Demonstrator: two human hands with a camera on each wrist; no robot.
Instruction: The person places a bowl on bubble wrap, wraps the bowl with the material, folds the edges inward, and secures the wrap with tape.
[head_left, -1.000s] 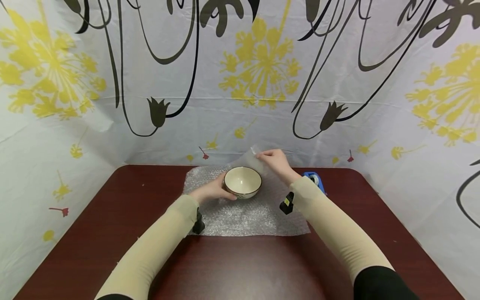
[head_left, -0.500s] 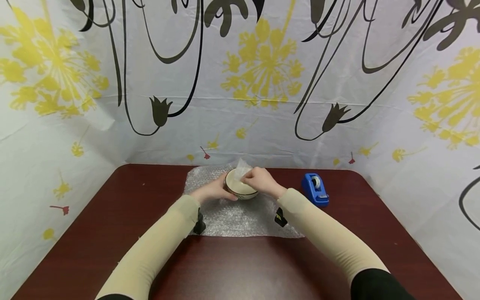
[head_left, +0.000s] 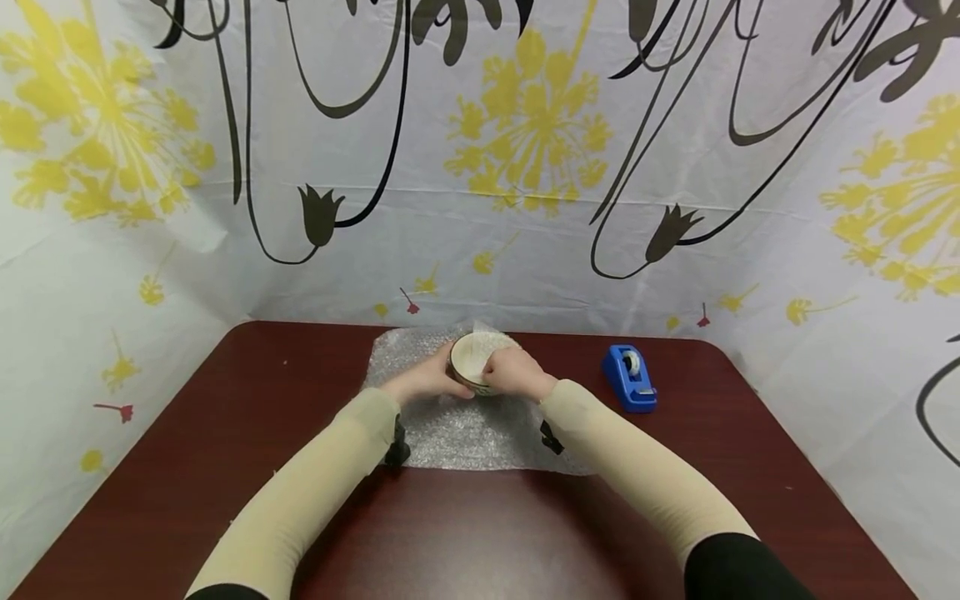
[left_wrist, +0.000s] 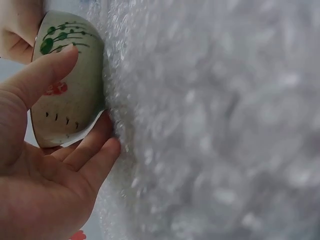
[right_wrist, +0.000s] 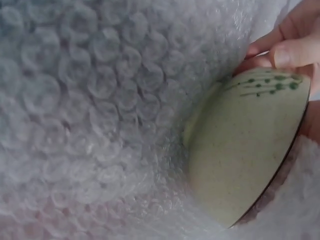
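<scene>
White fabric backdrop (head_left: pixel 450 258) with yellow flowers and dark vines fills the top and both sides of the head view; dark red-brown table (head_left: pixel 480 542) below. Left hand (head_left: pixel 429 377), just left of frame centre, grips the bowl (right_wrist: pixel 250 145): thumb flat on the outer wall, other fingers spread low by the base, best seen at left in the left wrist view. Right hand (head_left: pixel 517 373) is bent down over the bowl's right side, knuckles up, fingertips hidden in the mouth; cannot tell if they pinch anything. Bowl sits at the centre of the head frame, mouth up, base against the bubble wrap (head_left: pixel 480 442). Cream-green outside, dark rim line, green sprig, red mark and small dark strokes at left in the left wrist view. Fold of wrap reaches over the far rim into the bowl. Rest of the sheet lies flat under and around it, mid-frame, bubbles blurred across both wrist views. Black wrist devices (head_left: pixel 396 450) show under both wrists, over the sheet. Cream sleeves (head_left: pixel 315 483) run down to the lower left and lower right, black fabric (head_left: pixel 742 571) at the bottom edge. Blue tape dispenser (head_left: pixel 630 379) with pale roll stands right of centre, well apart from the bowl.
</scene>
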